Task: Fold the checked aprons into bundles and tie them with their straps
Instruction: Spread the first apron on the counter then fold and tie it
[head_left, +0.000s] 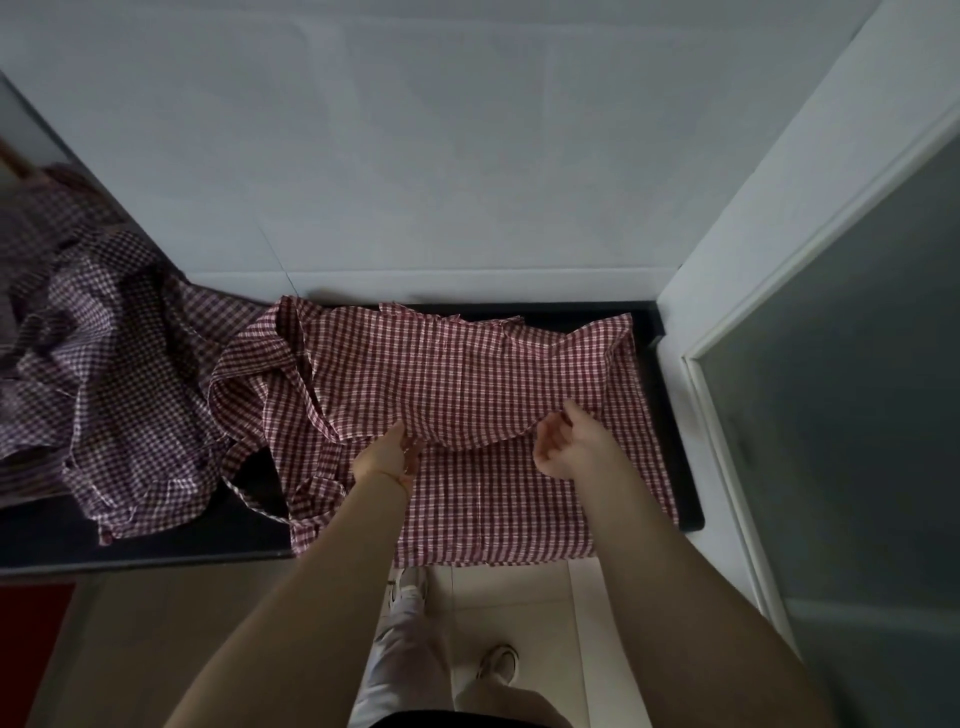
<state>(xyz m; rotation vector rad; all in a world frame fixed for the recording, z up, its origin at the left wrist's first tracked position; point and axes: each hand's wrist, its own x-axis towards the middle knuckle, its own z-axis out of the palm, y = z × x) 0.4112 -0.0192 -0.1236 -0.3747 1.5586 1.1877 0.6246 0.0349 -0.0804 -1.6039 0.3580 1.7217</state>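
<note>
A red-and-white checked apron lies spread on the black counter, its far half folded towards me over the near half. My left hand pinches the folded edge at its left end. My right hand holds the same edge further right, fingers curled under the cloth. The apron's straps trail loose off its left side, looping over the counter.
A heap of other checked aprons covers the counter's left part. A white wall backs the counter, and a white frame with a frosted pane closes the right side. Tiled floor and my feet show below the front edge.
</note>
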